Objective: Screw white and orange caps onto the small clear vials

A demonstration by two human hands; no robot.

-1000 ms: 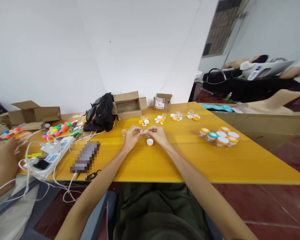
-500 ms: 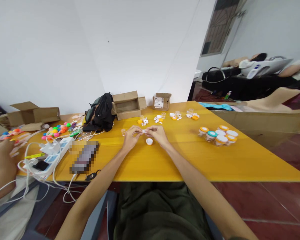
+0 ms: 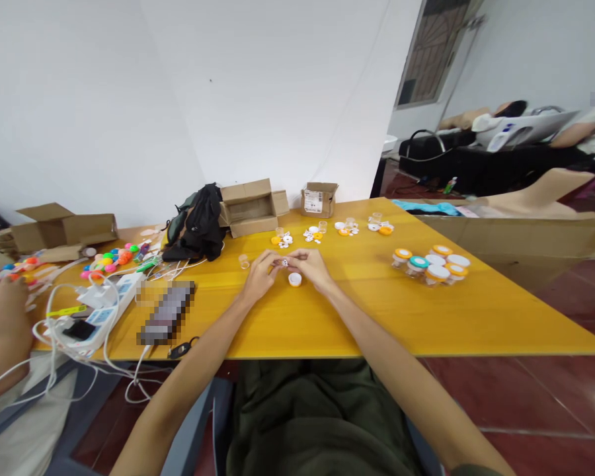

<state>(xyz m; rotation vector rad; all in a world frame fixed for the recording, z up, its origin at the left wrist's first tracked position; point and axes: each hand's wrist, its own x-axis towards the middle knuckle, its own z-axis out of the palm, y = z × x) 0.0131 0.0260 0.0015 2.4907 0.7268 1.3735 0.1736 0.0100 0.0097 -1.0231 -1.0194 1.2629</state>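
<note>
My left hand [image 3: 261, 275] and my right hand [image 3: 312, 266] meet above the table, fingertips closed on a small white plastic piece [image 3: 285, 262]. Dark spots or holes show on the piece; its exact kind is too small to make out. Just below my fingers, a white cap with an orange rim [image 3: 294, 279] rests on the table. A small clear plastic cup [image 3: 244, 262] stands to the left of my left hand. Beyond my hands lie groups of small white and orange parts [image 3: 315, 235] with clear cups among them.
Several lidded clear jars [image 3: 437, 272] are clustered at right. Cardboard boxes [image 3: 250, 208] and a black bag [image 3: 198, 225] stand at the back. On the left are a phone [image 3: 167, 314], a power strip [image 3: 114, 311] with cables, colourful balls [image 3: 110, 261] and another person's arm [image 3: 10, 317].
The small white piece has turned between my fingertips and now shows a different face. My hands stay in nearly the same place, and the view has shifted slightly.
</note>
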